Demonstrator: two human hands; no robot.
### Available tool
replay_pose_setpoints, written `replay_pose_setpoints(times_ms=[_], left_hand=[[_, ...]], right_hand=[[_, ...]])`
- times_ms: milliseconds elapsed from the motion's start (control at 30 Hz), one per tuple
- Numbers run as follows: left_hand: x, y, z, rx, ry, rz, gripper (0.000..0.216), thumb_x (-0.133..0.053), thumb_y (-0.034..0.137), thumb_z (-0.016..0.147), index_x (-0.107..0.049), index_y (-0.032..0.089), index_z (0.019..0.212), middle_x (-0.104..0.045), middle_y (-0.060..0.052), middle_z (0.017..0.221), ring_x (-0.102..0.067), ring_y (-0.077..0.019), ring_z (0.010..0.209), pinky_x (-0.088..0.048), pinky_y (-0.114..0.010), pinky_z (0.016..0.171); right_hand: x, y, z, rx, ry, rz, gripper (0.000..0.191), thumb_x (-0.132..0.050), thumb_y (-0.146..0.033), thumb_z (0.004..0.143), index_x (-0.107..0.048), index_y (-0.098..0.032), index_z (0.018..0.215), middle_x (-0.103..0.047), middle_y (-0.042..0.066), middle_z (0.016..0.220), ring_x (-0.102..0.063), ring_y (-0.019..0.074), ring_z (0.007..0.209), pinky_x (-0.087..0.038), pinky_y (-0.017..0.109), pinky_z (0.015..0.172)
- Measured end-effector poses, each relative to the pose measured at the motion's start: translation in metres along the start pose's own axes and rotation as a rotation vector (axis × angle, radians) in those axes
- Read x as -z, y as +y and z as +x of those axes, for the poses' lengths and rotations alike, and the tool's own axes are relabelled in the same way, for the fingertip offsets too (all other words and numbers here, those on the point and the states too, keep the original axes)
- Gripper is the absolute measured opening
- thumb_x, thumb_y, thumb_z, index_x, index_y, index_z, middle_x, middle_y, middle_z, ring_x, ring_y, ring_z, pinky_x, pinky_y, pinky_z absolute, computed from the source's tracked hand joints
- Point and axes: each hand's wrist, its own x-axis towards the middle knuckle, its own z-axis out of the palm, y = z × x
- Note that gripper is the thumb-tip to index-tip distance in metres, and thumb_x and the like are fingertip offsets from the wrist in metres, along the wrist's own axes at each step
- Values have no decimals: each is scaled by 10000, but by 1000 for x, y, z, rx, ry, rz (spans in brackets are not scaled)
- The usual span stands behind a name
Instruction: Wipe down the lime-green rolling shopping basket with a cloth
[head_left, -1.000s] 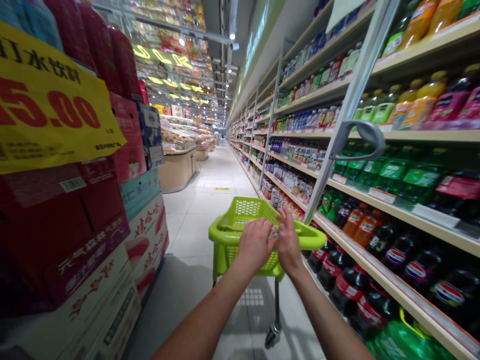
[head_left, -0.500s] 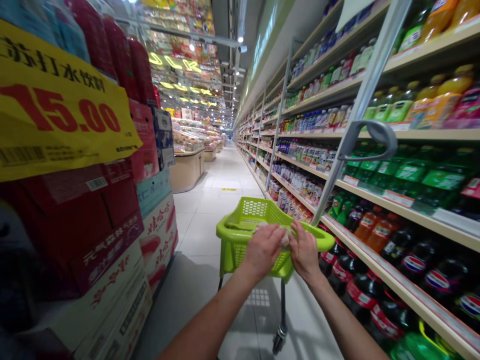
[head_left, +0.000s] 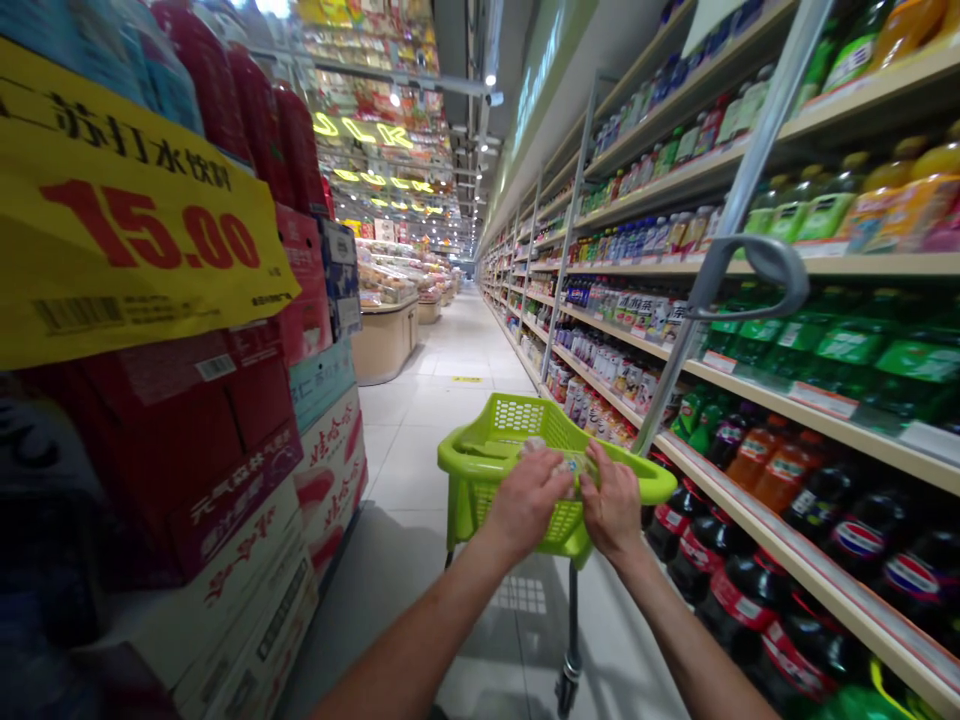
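A lime-green plastic shopping cart [head_left: 495, 410] with a perforated basket stands in front of me, on dark legs with casters. Over its near handle bar, left of the middle, my left hand [head_left: 527, 500] is closed. A crumpled, whitish, see-through piece of plastic [head_left: 534, 446] shows at its fingers and in the gap between the hands. My right hand [head_left: 611, 505] is wrapped round the same bar just to the right, thumb toward the left hand. Most of the basket's floor is hidden, and so are parts of the fingers.
Shelves of drink bottles [head_left: 847, 345] line the right side, with a grey loop handle [head_left: 750, 275] sticking out from a post. Stacked drink cartons [head_left: 330, 450] and a yellow price sign [head_left: 150, 220] flank the left. A tiled aisle [head_left: 457, 345] runs ahead past wooden display counters [head_left: 386, 340].
The surroundings have shifted slightly to the right in view. Both hands stay on the cart's handle bar, and a little more of the crumpled plastic shows above the left fingers.
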Motion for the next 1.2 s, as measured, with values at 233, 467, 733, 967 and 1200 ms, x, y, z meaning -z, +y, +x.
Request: replay_pose_setpoints(times_ms=[233,467,733,967,1200], left_hand=[[37,-43,6,373,-182,-36,194,-436,116,781,-594,179,874,-600,-36,901,-543,-157,868,-452,-306,801],[47,-30,-3,319,-279,-8,233,-425,117,776,-561,206,943,-554,-18,875,-510,-147,850,-434,-296,783],[3,39,-8,143,-60,155,186,-403,211,849,-573,200,923,-572,-75,1029,-511,-198,960,-435,-375,850],[15,38,-28,-47,49,-53,216,-406,193,844,-581,203,971,-555,-82,1115,-513,-168,1040,-444,-319,896],[13,9,-51,246,67,-299,335,-386,77,786,-534,212,1054,-519,-85,1161,-481,-172,1107,-428,-362,932]], right_hand=[[2,6,-2,52,38,-17,450,-314,-339,851,-397,-127,1239,-626,113,1003,-547,225,894,-336,398,858],[-6,28,0,90,56,-57,441,-322,-373,836,-452,-140,1186,-631,93,952,-564,206,847,-311,394,875],[7,60,8,-107,-63,-114,412,-252,-338,853,-566,-178,1067,-573,110,1139,-479,270,1085,-254,517,915],[31,19,-13,17,-159,136,366,-256,-303,878,-602,-239,980,-616,39,1097,-506,207,1094,-289,458,948],[45,7,-8,-36,-168,109,364,-289,-370,868,-624,-232,846,-643,54,1038,-536,243,1054,-274,522,941]])
